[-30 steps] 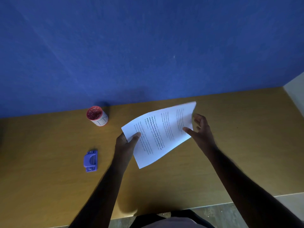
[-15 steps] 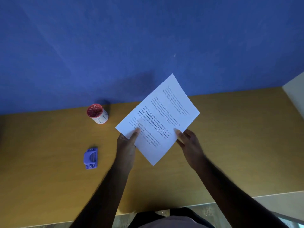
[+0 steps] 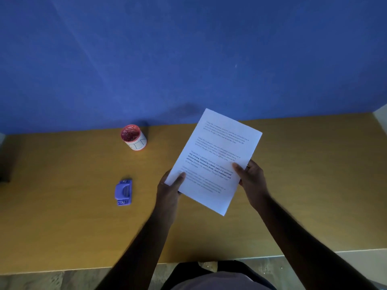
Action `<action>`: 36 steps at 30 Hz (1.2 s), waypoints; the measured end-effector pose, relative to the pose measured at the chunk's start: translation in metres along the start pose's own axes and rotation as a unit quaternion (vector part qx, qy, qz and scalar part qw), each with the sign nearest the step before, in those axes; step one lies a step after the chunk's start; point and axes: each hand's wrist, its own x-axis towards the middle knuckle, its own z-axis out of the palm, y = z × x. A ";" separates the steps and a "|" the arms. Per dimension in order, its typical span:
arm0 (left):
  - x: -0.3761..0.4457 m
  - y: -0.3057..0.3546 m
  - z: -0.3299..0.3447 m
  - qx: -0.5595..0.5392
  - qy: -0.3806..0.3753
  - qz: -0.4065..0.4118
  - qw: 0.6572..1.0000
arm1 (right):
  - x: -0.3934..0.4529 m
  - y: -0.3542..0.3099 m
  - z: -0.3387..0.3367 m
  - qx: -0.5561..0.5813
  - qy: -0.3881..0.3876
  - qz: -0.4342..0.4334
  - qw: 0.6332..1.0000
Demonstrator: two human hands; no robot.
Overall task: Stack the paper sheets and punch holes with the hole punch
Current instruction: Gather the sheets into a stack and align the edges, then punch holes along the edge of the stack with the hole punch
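I hold white printed paper sheets (image 3: 215, 155) upright and tilted above the yellow-brown table (image 3: 62, 227), text facing me. My left hand (image 3: 170, 189) pinches their lower left edge, thumb on the front. At the right edge my right hand (image 3: 250, 178) grips them, thumb on the printed face. How many sheets there are is unclear from here. A small purple hole punch (image 3: 123, 192) lies on the table to the left of my left hand, apart from it.
A white cup with a red inside (image 3: 134, 137) stands near the blue wall (image 3: 188, 49) at the back left. The table's front edge (image 3: 293, 253) runs close to my body. A dark object (image 3: 5, 164) sits at the far left edge.
The sheets have turned from lying nearly flat and sideways to standing upright facing me. My right hand slid from the far edge down to the right side. The hole punch has not moved.
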 end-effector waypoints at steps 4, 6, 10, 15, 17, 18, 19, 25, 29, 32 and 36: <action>0.010 -0.006 -0.029 0.068 0.032 -0.030 0.997 | 0.001 0.011 -0.005 -0.106 0.010 -0.012 0.994; 0.017 -0.009 -0.046 0.105 0.036 -0.030 0.993 | 0.000 0.016 -0.006 -0.150 0.009 -0.013 0.989; 0.034 -0.005 -0.087 0.231 0.080 0.023 0.970 | -0.003 0.029 -0.007 -0.205 -0.004 -0.014 0.979; 0.053 0.013 -0.143 0.462 0.107 0.105 0.874 | -0.007 0.041 -0.001 -0.235 -0.003 -0.011 0.972; 0.058 0.019 -0.163 0.498 0.128 0.119 0.849 | -0.008 0.045 0.001 -0.236 -0.004 -0.005 0.972; 0.061 0.021 -0.173 0.510 0.142 0.121 0.839 | -0.008 0.047 0.002 -0.236 -0.006 -0.003 0.972; 0.061 0.024 -0.179 0.520 0.161 0.118 0.831 | -0.009 0.048 0.004 -0.236 -0.009 -0.001 0.972; 0.063 0.031 -0.203 0.503 0.203 0.062 0.838 | -0.013 0.053 0.014 -0.222 -0.024 0.008 0.975; 0.064 0.035 -0.205 0.452 0.215 0.024 0.865 | -0.014 0.061 0.019 -0.219 -0.026 0.018 0.975; 0.066 0.034 -0.207 0.436 0.208 0.019 0.876 | -0.017 0.060 0.024 -0.221 -0.028 0.024 0.975; 0.069 0.033 -0.207 0.425 0.210 0.001 0.881 | -0.021 0.061 0.027 -0.215 -0.027 0.033 0.976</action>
